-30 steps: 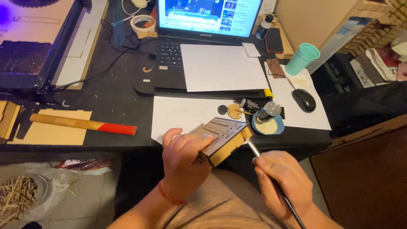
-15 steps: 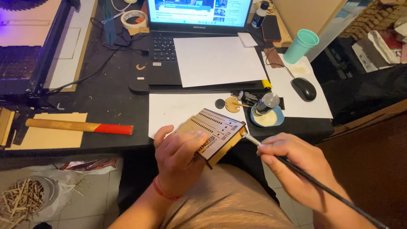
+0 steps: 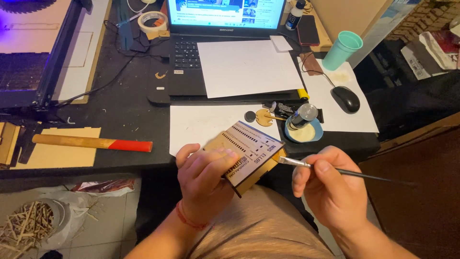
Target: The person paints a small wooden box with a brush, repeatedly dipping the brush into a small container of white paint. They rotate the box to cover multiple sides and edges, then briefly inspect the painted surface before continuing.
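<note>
Wooden box is clamped by left hand, brush pinched by right hand; small bottle stands in blue dish, centre-right.

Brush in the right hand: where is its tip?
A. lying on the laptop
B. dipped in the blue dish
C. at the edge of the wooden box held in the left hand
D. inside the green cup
C: the right hand holds the brush with its tip at the edge of the wooden box that the left hand holds.

dark desk cluttered under warm indoor light, pale tiled floor below, brown wooden furniture at right.
</note>
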